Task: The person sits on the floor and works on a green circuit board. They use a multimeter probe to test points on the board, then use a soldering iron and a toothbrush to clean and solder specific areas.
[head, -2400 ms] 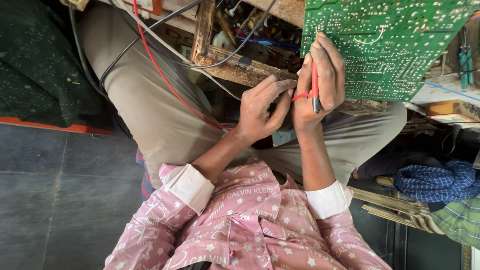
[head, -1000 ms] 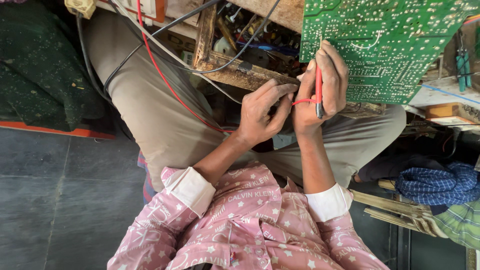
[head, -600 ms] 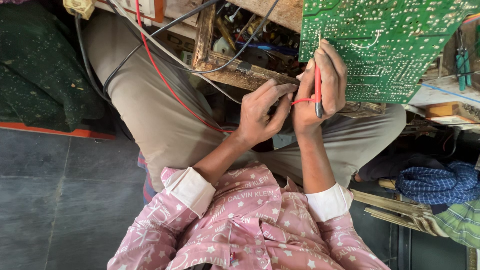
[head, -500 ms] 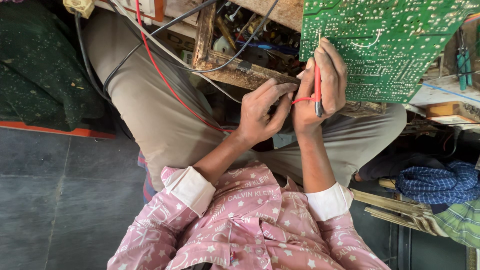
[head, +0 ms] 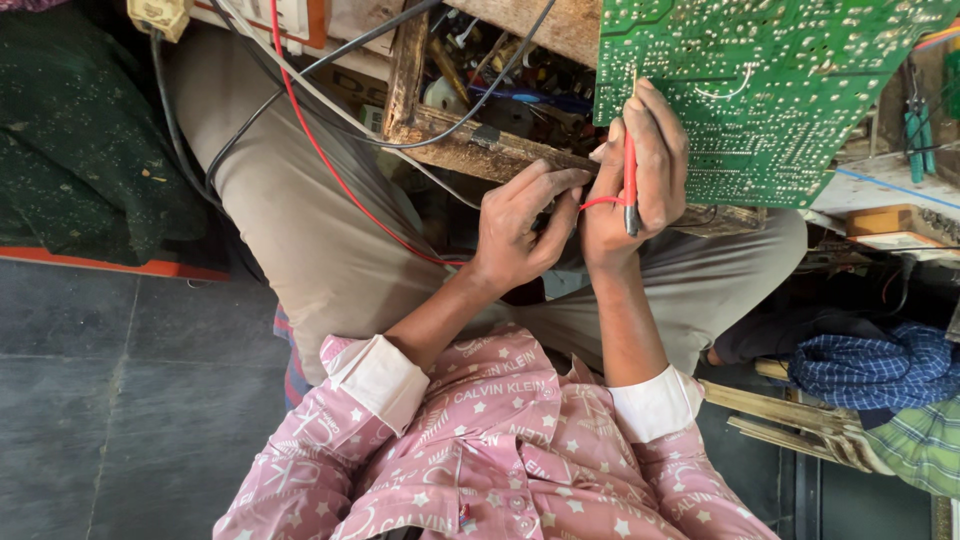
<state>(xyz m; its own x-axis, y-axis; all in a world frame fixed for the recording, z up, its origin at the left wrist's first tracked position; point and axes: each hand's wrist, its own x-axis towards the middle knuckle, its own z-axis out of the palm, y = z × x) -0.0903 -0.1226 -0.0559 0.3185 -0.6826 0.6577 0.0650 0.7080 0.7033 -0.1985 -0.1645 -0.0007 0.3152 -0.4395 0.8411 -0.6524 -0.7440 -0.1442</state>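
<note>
Hands sit almost exactly where they were a moment ago, so the probing holds on one spot. The right hand (head: 640, 170), right of centre in the frame, stays closed around a red probe (head: 630, 180), its tip against the solder side of the green circuit board (head: 780, 90) at upper right. The left hand (head: 520, 230), just beside it, curls shut, though what it pinches is hidden. A red lead (head: 320, 150) trails toward upper left past a wooden tray (head: 450, 150) of parts.
</note>
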